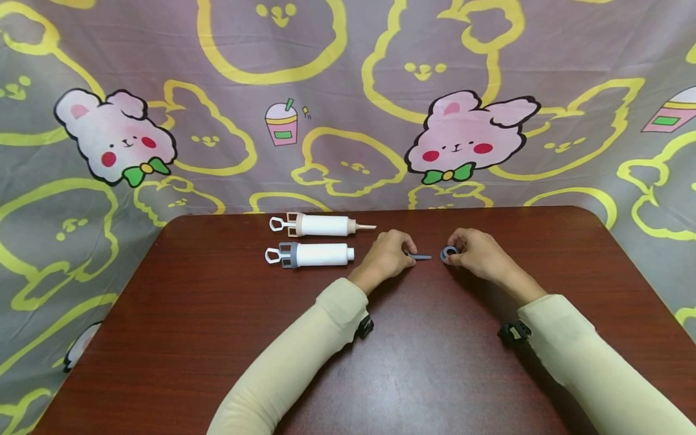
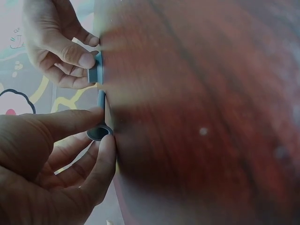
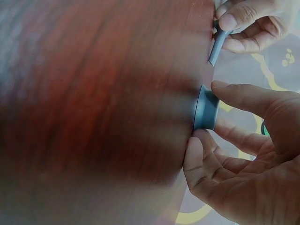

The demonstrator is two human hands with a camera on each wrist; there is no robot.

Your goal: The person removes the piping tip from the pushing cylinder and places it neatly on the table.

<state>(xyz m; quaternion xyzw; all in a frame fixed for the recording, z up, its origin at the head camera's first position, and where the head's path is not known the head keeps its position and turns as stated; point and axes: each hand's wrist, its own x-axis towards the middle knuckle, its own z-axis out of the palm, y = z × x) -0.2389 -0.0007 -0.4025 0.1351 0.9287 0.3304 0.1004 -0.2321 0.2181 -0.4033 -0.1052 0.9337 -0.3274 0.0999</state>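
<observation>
My left hand (image 1: 388, 255) pinches a slim grey nozzle (image 1: 421, 257) by its wider end, its narrow tip pointing right. The left wrist view shows the hollow base (image 2: 97, 133) of that nozzle between thumb and finger. Just to the right, my right hand (image 1: 481, 254) holds a grey flared ring (image 3: 206, 108) between thumb and fingers, low over the tabletop. A small gap separates the nozzle's tip from the ring. Left of the left hand lies a white syringe (image 1: 322, 254) with a grey collar and a short white neck at its front end.
Behind that syringe lies a second white syringe (image 1: 325, 225) with a beige collar and a beige pointed nozzle (image 1: 365, 227). Both lie on a dark red-brown wooden table (image 1: 179, 338). A patterned cloth (image 1: 348, 72) hangs right behind the table's far edge.
</observation>
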